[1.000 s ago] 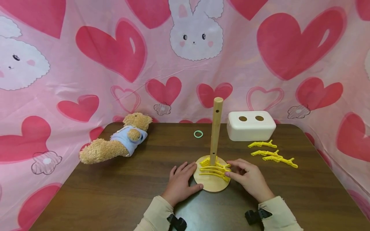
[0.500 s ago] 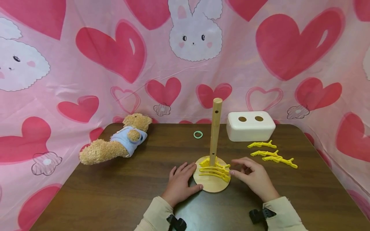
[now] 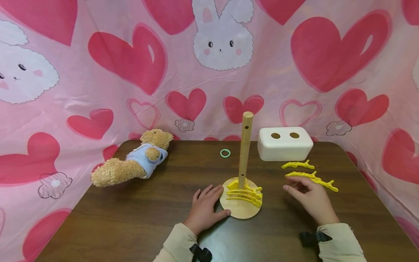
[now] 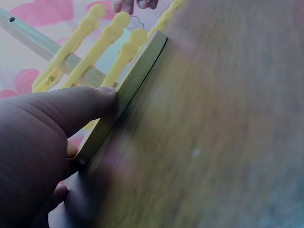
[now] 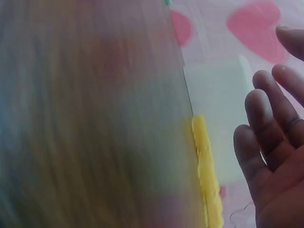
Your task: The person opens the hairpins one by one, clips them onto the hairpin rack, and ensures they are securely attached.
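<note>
In the head view my left hand (image 3: 207, 210) rests on the table with fingers spread, thumb and index finger touching the round base of a wooden stand (image 3: 240, 212). The left wrist view shows the thumb (image 4: 90, 105) against the base's edge. Several yellow alligator hair clips (image 3: 247, 198) lie on the base around the foot of its upright post (image 3: 245, 149). My right hand (image 3: 309, 198) holds nothing and hovers right of the stand, overlapping loose yellow hair clips (image 3: 328, 185). Its fingers (image 5: 260, 111) look relaxed in the right wrist view.
Another yellow clip (image 3: 298, 165) lies before a white box (image 3: 285, 149) with two round holes at the back right. A green ring (image 3: 225, 153) sits behind the stand. A teddy bear (image 3: 147, 160) in blue lies at the left. Patterned pink cloth (image 3: 183, 80) hangs behind the table.
My right hand has left the clips on the stand's base and moved right, over the loose clips. The left hand has stayed at the base.
</note>
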### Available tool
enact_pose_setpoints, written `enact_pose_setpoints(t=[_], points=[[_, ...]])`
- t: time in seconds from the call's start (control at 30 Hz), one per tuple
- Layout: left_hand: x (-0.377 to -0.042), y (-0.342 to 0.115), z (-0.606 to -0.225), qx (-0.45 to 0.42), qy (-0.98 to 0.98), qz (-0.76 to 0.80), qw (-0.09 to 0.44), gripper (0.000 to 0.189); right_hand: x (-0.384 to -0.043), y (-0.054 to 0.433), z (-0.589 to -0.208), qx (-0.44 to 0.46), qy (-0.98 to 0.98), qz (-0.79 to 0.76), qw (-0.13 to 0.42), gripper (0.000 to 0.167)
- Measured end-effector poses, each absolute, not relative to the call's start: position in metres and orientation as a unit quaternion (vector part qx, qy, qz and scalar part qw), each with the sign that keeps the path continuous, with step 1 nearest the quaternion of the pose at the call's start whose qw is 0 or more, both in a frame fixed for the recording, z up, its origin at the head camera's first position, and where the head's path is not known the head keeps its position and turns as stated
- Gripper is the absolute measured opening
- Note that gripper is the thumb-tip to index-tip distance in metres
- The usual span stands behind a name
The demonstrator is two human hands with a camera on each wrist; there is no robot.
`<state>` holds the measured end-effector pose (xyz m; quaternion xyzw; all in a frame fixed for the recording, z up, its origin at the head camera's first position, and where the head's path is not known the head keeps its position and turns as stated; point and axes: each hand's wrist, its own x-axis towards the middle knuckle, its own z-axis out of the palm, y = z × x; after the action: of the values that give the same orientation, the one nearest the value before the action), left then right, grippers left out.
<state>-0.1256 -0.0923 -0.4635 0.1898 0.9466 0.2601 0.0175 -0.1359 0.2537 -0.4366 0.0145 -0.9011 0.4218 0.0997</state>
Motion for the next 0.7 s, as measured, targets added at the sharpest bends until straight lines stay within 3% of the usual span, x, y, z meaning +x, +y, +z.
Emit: enact_pose_setpoints(t=[0.33,0.7], points=[[-0.127,-0.092,-0.466,0.183,0.95,0.251,0.028,0.079,-0.137,0.288,-0.445,-0.028,-0.899,0.407,0.158,0.037],[-0.128,-0.092,-0.467,0.181,0.949,0.257,0.028,0.079,-0.135,0.314,-0.451,-0.079,-0.914,0.377,0.127,0.047]])
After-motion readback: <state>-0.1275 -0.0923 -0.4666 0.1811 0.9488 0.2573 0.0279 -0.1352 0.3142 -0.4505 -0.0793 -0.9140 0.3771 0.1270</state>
